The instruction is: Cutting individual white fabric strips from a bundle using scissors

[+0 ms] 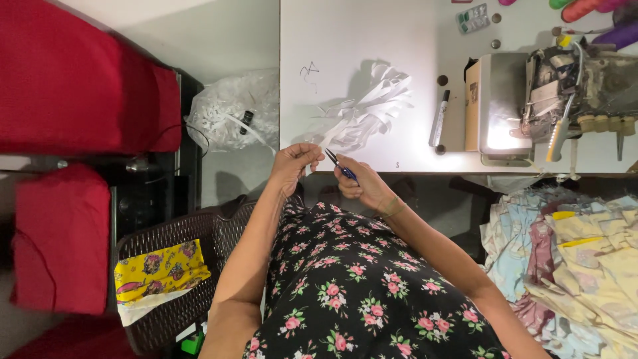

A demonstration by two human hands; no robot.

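Right hand closed on small blue-handled snips, blades angled up-left toward left hand, which pinches the end of a white strip. Strip runs up-right to the white strip pile on tabletop; sewing machine beyond, right.

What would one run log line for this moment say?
left hand: pinches white strip end | right hand: holds blue snips | white strips: piled on table | sewing machine: right

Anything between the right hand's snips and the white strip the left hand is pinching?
Nothing visible. The snips in the right hand point straight at the white strip pinched by the left hand; open gap between them at the table edge.
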